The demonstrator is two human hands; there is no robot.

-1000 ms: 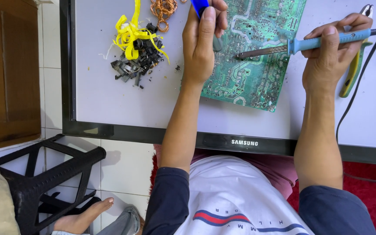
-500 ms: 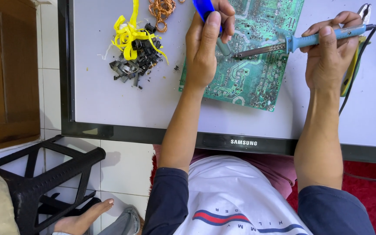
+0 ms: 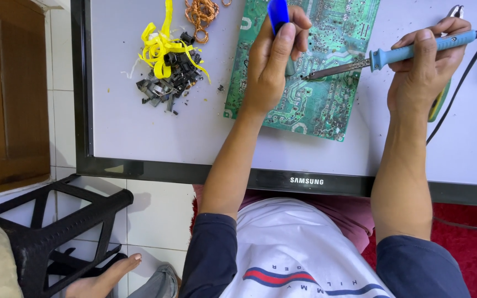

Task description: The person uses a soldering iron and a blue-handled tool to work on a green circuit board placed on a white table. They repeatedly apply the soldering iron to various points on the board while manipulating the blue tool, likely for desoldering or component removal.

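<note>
Working at the desk [image 3: 139, 138], the left hand [image 3: 271, 60] grips a blue tool [image 3: 277, 14] on the green circuit board [image 3: 316, 83]. The right hand [image 3: 426, 66] grips a blue soldering iron [image 3: 393, 55], tip on the board. Good work wants both tips steady together. Farther off lie yellow strips [image 3: 161, 47] and copper wire [image 3: 200, 14].

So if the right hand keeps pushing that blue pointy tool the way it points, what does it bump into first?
The right hand aims the soldering iron leftward. Its tip already sits at the green circuit board, so the board comes first. Just beyond are the left hand's fingers, though how close is hard to judge.
</note>
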